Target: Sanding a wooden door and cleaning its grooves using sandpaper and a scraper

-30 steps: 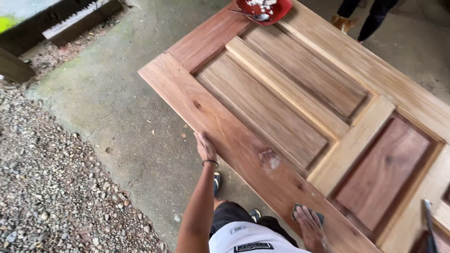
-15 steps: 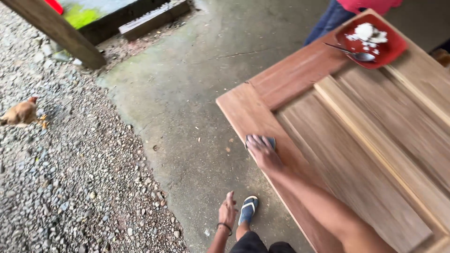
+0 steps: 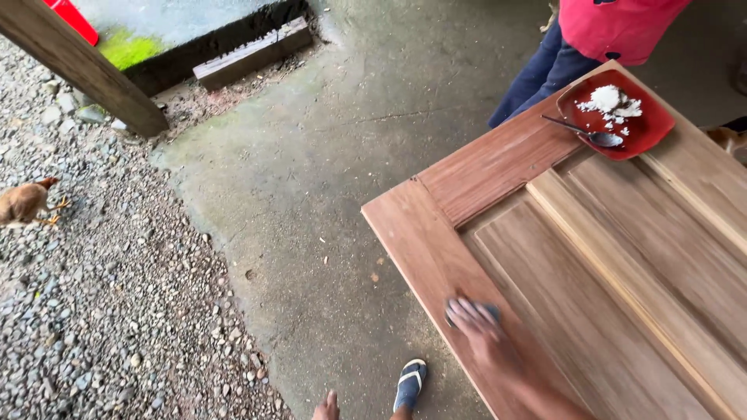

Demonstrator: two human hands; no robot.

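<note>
Head view. Right hand (image 3: 484,336), motion-blurred, lies palm-down on the near side rail of a wooden panelled door (image 3: 498,167) that lies flat. The fingers (image 3: 465,311) are spread over a small dark sanding pad (image 3: 488,310), pressing it flat against the wood at about 6 o'clock in the frame; flat pressure suits rubbing along the grain. Left hand (image 3: 327,407) hangs off the door at 7 o'clock, released, holding nothing. A red plate (image 3: 650,128) with white crumbs and a spoon (image 3: 583,132) sits at the door's far corner, 2 o'clock, well apart from the pad. Another person in a red shirt (image 3: 615,27) stands beyond it. A chicken (image 3: 23,202) walks the gravel at 9 o'clock.
</note>
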